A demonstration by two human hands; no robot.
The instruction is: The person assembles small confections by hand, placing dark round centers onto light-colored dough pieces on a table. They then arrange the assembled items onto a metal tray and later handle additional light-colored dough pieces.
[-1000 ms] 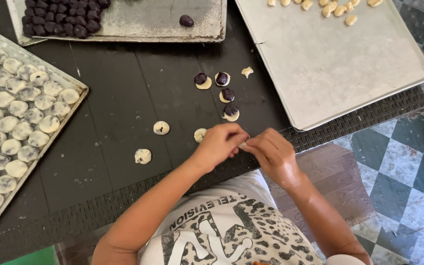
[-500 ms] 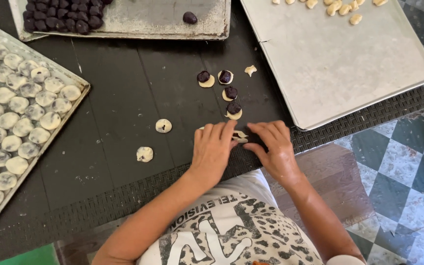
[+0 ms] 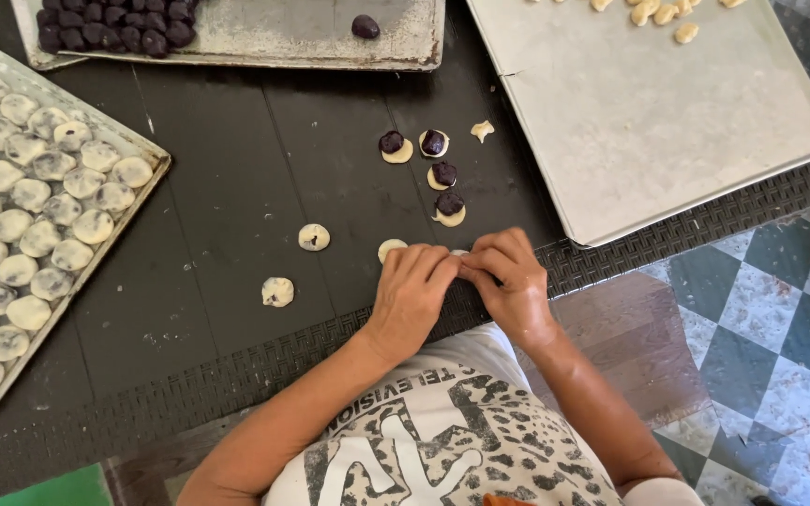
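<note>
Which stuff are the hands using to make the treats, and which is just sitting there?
In use:
- left hand and right hand, pinching together
- dough rounds topped with dark balls
- closed dough balls
- tray of filled pieces
- tray of dark balls

Lying about:
- checkered floor

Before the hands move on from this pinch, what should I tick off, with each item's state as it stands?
1. Left hand and right hand meet fingertip to fingertip: ok.
2. Pale dough piece between them: cannot tell, hidden.
3. Four pale dough discs topped with dark filling balls waiting on the black table: ok.
4. Two sealed pale dough rounds lie apart from the hands: ok.
5. Metal tray of finished pale rounds within left side: ok.
</note>
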